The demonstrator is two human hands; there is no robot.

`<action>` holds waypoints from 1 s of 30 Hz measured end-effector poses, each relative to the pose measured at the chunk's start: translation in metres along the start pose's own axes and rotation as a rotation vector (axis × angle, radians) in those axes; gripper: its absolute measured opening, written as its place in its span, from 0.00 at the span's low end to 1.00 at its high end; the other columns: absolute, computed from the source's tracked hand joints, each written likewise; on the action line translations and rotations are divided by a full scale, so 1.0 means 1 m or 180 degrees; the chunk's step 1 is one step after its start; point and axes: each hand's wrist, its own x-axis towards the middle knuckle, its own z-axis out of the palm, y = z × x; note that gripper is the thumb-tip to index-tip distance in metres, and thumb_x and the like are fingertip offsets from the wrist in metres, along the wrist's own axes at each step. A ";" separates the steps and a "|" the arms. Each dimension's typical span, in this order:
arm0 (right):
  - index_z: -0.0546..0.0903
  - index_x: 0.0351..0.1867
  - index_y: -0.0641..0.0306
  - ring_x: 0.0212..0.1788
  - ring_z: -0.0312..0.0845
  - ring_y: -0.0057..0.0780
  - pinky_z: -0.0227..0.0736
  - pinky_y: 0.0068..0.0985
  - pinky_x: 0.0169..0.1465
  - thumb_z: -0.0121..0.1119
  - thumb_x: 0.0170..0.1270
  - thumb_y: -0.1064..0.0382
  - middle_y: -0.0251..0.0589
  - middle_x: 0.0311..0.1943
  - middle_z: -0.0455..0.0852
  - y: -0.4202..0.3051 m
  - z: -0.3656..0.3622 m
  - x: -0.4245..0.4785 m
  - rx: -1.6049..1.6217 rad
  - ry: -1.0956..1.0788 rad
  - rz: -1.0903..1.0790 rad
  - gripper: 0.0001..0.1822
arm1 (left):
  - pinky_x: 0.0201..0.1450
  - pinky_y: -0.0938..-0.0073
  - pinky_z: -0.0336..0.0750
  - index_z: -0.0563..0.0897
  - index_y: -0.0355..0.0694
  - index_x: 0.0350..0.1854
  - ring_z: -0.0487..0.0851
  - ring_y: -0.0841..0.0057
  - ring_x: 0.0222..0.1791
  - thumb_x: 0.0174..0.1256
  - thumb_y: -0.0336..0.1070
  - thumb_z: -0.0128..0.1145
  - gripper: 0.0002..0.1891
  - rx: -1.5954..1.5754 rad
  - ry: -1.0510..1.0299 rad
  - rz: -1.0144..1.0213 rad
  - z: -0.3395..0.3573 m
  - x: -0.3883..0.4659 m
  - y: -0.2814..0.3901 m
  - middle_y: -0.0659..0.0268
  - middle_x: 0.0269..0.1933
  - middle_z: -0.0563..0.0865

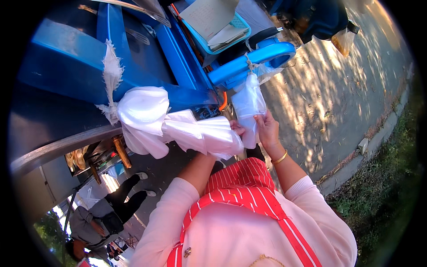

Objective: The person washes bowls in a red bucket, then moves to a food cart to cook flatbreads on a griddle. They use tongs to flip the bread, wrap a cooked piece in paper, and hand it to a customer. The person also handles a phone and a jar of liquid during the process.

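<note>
A bundle of thin white plastic bags (249, 96) hangs by a knotted cord from a blue tubular handle (247, 65). My right hand (269, 130) grips its lower right side, thumb in front. The curled fingertips of my left hand (236, 127) show at the bundle's left edge. The rest of that hand is hidden behind a larger bunch of white plastic bags (217, 131), so its grip is unclear. This bunch is tied to the blue cart frame (76, 63) with a frayed white cloth strip (112, 70).
A light-blue plastic basket (245, 28) with cardboard and papers stands on the cart. A slotted metal spatula (138, 36) lies in the cart. Below its curved edge (66, 145) juts a wooden handle (121, 152). A person (96, 223) stands at lower left. A kerb (380, 133) borders the pavement.
</note>
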 end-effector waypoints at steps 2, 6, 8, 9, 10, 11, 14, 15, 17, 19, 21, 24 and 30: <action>0.81 0.44 0.56 0.31 0.85 0.46 0.74 0.37 0.32 0.59 0.69 0.51 0.48 0.25 0.84 -0.028 -0.023 -0.005 -0.0313 -0.0020 -0.0021 0.13 | 0.45 0.76 0.77 0.80 0.35 0.48 0.83 0.78 0.41 0.63 0.34 0.68 0.15 -0.0786 0.0106 0.0001 -0.010 -0.021 -0.011 0.65 0.41 0.85; 0.81 0.36 0.54 0.26 0.81 0.52 0.72 0.42 0.28 0.57 0.69 0.46 0.46 0.20 0.82 -0.031 -0.042 -0.018 -0.1293 0.0126 -0.0707 0.15 | 0.35 0.76 0.78 0.79 0.35 0.47 0.84 0.78 0.35 0.64 0.40 0.67 0.17 -0.0919 0.0085 0.0092 -0.037 -0.050 -0.038 0.64 0.39 0.85; 0.80 0.34 0.54 0.25 0.81 0.51 0.73 0.43 0.27 0.57 0.69 0.46 0.46 0.19 0.82 -0.031 -0.034 -0.045 -0.1538 -0.0170 -0.0979 0.15 | 0.35 0.75 0.78 0.77 0.39 0.53 0.84 0.76 0.34 0.64 0.45 0.67 0.22 -0.1138 0.0559 -0.0272 0.014 -0.087 0.000 0.62 0.40 0.85; 0.80 0.33 0.54 0.25 0.81 0.50 0.73 0.44 0.27 0.56 0.69 0.46 0.46 0.19 0.82 -0.036 -0.028 -0.063 -0.1667 -0.0326 -0.1148 0.15 | 0.39 0.75 0.77 0.77 0.43 0.55 0.84 0.75 0.37 0.64 0.50 0.66 0.23 -0.0841 0.0425 -0.0333 0.022 -0.094 -0.003 0.62 0.41 0.85; 0.83 0.38 0.54 0.25 0.81 0.52 0.73 0.43 0.27 0.56 0.69 0.48 0.47 0.21 0.83 -0.038 -0.020 -0.082 -0.1615 -0.0619 -0.1226 0.14 | 0.40 0.75 0.77 0.77 0.43 0.55 0.84 0.75 0.38 0.64 0.49 0.66 0.22 -0.0927 0.0519 -0.0450 0.029 -0.099 -0.007 0.62 0.42 0.85; 0.83 0.37 0.54 0.25 0.81 0.53 0.73 0.44 0.27 0.58 0.68 0.49 0.48 0.21 0.83 -0.036 -0.006 -0.098 -0.1678 -0.0806 -0.1332 0.13 | 0.42 0.75 0.76 0.77 0.44 0.55 0.84 0.75 0.40 0.65 0.48 0.66 0.22 -0.1005 0.0587 -0.0569 0.036 -0.104 -0.011 0.63 0.42 0.85; 0.82 0.35 0.59 0.28 0.82 0.53 0.74 0.42 0.30 0.60 0.66 0.50 0.51 0.24 0.84 -0.047 0.019 -0.144 -0.1026 -0.1673 -0.1457 0.14 | 0.44 0.75 0.77 0.81 0.41 0.46 0.83 0.77 0.40 0.67 0.38 0.63 0.10 -0.1325 0.0562 -0.0172 0.034 -0.131 -0.012 0.66 0.41 0.85; 0.82 0.35 0.60 0.29 0.82 0.53 0.74 0.43 0.31 0.60 0.66 0.49 0.52 0.24 0.84 -0.053 0.019 -0.149 -0.1160 -0.2007 -0.1511 0.15 | 0.45 0.75 0.77 0.81 0.41 0.44 0.83 0.78 0.39 0.67 0.37 0.62 0.08 -0.1471 0.0738 0.0006 0.025 -0.138 -0.018 0.66 0.40 0.85; 0.82 0.36 0.61 0.30 0.82 0.54 0.75 0.44 0.33 0.60 0.66 0.49 0.54 0.25 0.84 -0.081 0.021 -0.161 -0.1450 -0.2703 -0.1629 0.16 | 0.45 0.75 0.77 0.80 0.41 0.41 0.83 0.80 0.39 0.68 0.35 0.61 0.06 -0.1533 0.1115 0.0331 0.004 -0.166 -0.028 0.67 0.39 0.85; 0.83 0.36 0.63 0.27 0.82 0.49 0.75 0.40 0.32 0.61 0.66 0.50 0.52 0.24 0.84 -0.105 0.020 -0.175 -0.1093 -0.2636 -0.1606 0.16 | 0.46 0.76 0.77 0.80 0.41 0.41 0.82 0.81 0.39 0.68 0.33 0.61 0.05 -0.1344 0.1539 0.0612 -0.016 -0.210 -0.034 0.69 0.38 0.85; 0.84 0.38 0.64 0.25 0.82 0.38 0.74 0.35 0.32 0.62 0.67 0.50 0.48 0.23 0.85 -0.110 0.035 -0.179 -0.0597 -0.2382 -0.1217 0.16 | 0.43 0.77 0.76 0.80 0.41 0.41 0.81 0.83 0.37 0.68 0.32 0.61 0.04 -0.1095 0.1754 0.1135 -0.038 -0.253 -0.048 0.70 0.38 0.85; 0.84 0.41 0.70 0.32 0.79 0.22 0.73 0.26 0.39 0.63 0.67 0.50 0.40 0.29 0.87 -0.120 0.081 -0.191 -0.0100 -0.2104 -0.0615 0.20 | 0.44 0.79 0.75 0.80 0.41 0.42 0.80 0.85 0.37 0.68 0.31 0.61 0.04 -0.1021 0.1899 0.1569 -0.057 -0.325 -0.060 0.71 0.38 0.85; 0.85 0.37 0.65 0.30 0.75 0.19 0.70 0.20 0.38 0.68 0.63 0.57 0.30 0.27 0.84 -0.151 0.202 -0.271 0.0591 -0.3797 0.0013 0.12 | 0.46 0.81 0.75 0.79 0.40 0.43 0.80 0.85 0.39 0.67 0.29 0.61 0.06 -0.0791 0.2141 0.1903 -0.102 -0.430 -0.108 0.71 0.39 0.85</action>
